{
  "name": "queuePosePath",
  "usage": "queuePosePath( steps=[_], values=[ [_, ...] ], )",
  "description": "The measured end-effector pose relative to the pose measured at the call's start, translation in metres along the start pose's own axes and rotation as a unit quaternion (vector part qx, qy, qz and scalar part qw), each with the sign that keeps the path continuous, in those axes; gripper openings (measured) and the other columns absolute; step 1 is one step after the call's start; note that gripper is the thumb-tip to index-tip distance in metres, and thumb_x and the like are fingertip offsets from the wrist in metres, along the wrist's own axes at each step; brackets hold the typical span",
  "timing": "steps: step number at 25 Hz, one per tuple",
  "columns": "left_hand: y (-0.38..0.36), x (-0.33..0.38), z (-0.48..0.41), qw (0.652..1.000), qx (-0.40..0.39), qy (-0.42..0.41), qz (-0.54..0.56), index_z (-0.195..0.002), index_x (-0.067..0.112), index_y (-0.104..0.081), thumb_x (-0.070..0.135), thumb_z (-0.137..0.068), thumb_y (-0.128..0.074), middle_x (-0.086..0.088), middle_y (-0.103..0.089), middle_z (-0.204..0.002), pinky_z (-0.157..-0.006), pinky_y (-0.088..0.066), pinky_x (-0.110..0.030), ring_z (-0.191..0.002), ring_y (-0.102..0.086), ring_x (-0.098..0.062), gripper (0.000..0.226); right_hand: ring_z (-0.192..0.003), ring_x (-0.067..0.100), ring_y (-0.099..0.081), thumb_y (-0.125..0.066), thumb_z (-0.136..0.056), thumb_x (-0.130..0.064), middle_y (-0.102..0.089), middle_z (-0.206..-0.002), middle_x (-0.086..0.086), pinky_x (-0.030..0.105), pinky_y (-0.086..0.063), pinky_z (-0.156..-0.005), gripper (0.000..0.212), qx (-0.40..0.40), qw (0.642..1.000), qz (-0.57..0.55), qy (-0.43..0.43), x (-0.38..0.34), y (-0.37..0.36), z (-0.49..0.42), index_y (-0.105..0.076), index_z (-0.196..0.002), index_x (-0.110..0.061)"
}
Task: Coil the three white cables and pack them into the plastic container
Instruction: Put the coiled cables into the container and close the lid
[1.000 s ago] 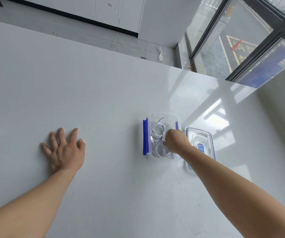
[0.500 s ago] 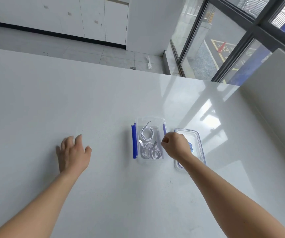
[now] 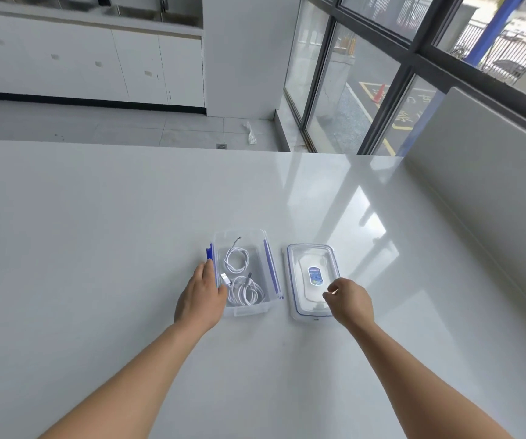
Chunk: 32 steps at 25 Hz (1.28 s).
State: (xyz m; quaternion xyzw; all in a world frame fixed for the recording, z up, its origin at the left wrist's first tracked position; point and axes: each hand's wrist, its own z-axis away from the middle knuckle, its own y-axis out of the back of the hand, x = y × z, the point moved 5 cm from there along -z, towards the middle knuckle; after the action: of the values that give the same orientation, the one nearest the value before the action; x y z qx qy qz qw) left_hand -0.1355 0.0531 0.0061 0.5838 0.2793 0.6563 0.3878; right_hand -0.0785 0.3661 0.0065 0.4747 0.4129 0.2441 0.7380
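A clear plastic container (image 3: 239, 307) with blue side clips stands on the white table. Coiled white cables (image 3: 244, 291) lie inside it, one coil (image 3: 236, 258) at the far end and more at the near end. My left hand (image 3: 201, 299) rests against the container's left side, fingers along the blue clip and thumb at the rim. The container's clear lid (image 3: 312, 277), blue-edged with a blue label, lies flat just to the right. My right hand (image 3: 348, 301) hovers over the lid's near right corner with fingers loosely curled, holding nothing.
The white table (image 3: 96, 248) stretches far to the left and front. A low white partition (image 3: 483, 191) borders its right side. Beyond the far edge are a tiled floor, white cabinets and large windows.
My left hand has moved from the bare table on the left to the container's left side. My right hand has left the container and moved right over the lid.
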Motion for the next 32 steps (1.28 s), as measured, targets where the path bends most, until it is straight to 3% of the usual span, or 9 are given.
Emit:
queuePosePath(
  steps=[4,8,11,14,18,20,22,25,32],
  values=[
    [-0.008,0.005,-0.007,0.999,0.0,0.032,0.026,-0.151,0.008,-0.027,0.016,-0.097,-0.04,-0.011,-0.04,-0.152,-0.093,-0.043,-0.039,-0.125,-0.051,-0.033,0.056,-0.098,0.031,-0.063,-0.055,-0.094,-0.033,-0.064,-0.114,0.007,0.031,-0.042,-0.07,0.029,0.016,0.998,0.03,-0.049,0.031,-0.002,-0.014,-0.063,-0.114,-0.013],
    [-0.013,0.003,-0.009,0.998,-0.005,0.042,0.039,-0.155,0.011,-0.02,0.014,-0.098,-0.038,-0.013,-0.042,-0.151,-0.092,-0.042,-0.038,-0.122,-0.052,-0.034,0.06,-0.079,0.028,-0.056,-0.053,-0.095,-0.038,-0.061,-0.09,0.005,0.032,-0.043,-0.063,0.028,-0.005,0.996,0.05,-0.067,0.044,-0.007,-0.027,-0.051,-0.082,-0.014],
    [-0.012,-0.001,-0.014,0.999,-0.017,0.03,0.041,-0.156,0.012,-0.02,0.015,-0.098,-0.039,-0.013,-0.042,-0.151,-0.095,-0.043,-0.038,-0.124,-0.052,-0.034,0.061,-0.069,0.026,-0.055,-0.059,-0.09,-0.037,-0.057,-0.073,0.002,0.028,-0.037,-0.053,0.031,-0.024,0.996,0.037,-0.08,0.046,-0.01,-0.036,-0.046,-0.072,-0.015],
    [-0.013,-0.007,-0.018,0.998,-0.021,0.023,0.046,-0.155,0.017,-0.022,0.017,-0.097,-0.038,-0.01,-0.044,-0.152,-0.098,-0.046,-0.039,-0.125,-0.052,-0.032,0.061,-0.052,0.024,-0.039,-0.063,-0.087,-0.03,-0.041,-0.055,0.001,0.026,-0.027,-0.047,0.042,-0.046,0.996,0.015,-0.081,0.047,-0.01,-0.042,-0.034,-0.059,-0.017],
    [-0.014,-0.009,-0.019,0.998,-0.014,0.024,0.054,-0.156,0.018,-0.021,0.016,-0.097,-0.037,-0.01,-0.044,-0.151,-0.096,-0.045,-0.037,-0.125,-0.052,-0.032,0.06,-0.052,0.023,-0.026,-0.056,-0.077,-0.014,-0.028,-0.051,0.001,0.027,-0.019,-0.048,0.037,-0.034,0.997,0.015,-0.074,0.041,-0.004,-0.044,-0.026,-0.055,-0.018],
    [-0.015,-0.008,-0.018,0.998,-0.016,0.022,0.054,-0.156,0.017,-0.02,0.015,-0.098,-0.037,-0.01,-0.042,-0.153,-0.097,-0.043,-0.037,-0.127,-0.05,-0.031,0.06,-0.054,0.024,-0.026,-0.051,-0.073,-0.009,-0.032,-0.053,0.007,0.028,-0.02,-0.05,0.029,-0.01,0.998,0.006,-0.067,0.04,0.0,-0.046,-0.029,-0.057,-0.019],
    [-0.015,-0.009,-0.018,0.998,-0.014,0.021,0.052,-0.156,0.016,-0.019,0.015,-0.099,-0.036,-0.009,-0.04,-0.155,-0.098,-0.042,-0.036,-0.13,-0.049,-0.03,0.06,-0.054,0.025,-0.036,-0.059,-0.082,-0.021,-0.046,-0.056,0.012,0.028,-0.025,-0.049,0.031,-0.02,0.998,0.002,-0.057,0.038,-0.002,-0.049,-0.038,-0.059,-0.019],
    [-0.014,-0.008,-0.02,0.999,-0.015,0.021,0.046,-0.156,0.016,-0.018,0.014,-0.099,-0.036,-0.009,-0.039,-0.155,-0.098,-0.041,-0.035,-0.131,-0.048,-0.03,0.06,-0.056,0.023,-0.043,-0.064,-0.087,-0.038,-0.046,-0.059,0.001,0.028,-0.027,-0.046,0.042,-0.027,0.997,0.016,-0.069,0.035,-0.008,-0.052,-0.039,-0.064,-0.015],
    [-0.015,-0.007,-0.022,0.997,-0.011,0.028,0.066,-0.156,0.018,-0.019,0.013,-0.098,-0.037,-0.01,-0.044,-0.151,-0.094,-0.044,-0.036,-0.124,-0.052,-0.031,0.061,-0.049,0.022,-0.036,-0.064,-0.085,-0.027,-0.04,-0.054,0.002,0.025,-0.025,-0.045,0.04,-0.049,0.993,0.021,-0.107,0.033,-0.007,-0.058,-0.036,-0.058,-0.016]
  ],
)
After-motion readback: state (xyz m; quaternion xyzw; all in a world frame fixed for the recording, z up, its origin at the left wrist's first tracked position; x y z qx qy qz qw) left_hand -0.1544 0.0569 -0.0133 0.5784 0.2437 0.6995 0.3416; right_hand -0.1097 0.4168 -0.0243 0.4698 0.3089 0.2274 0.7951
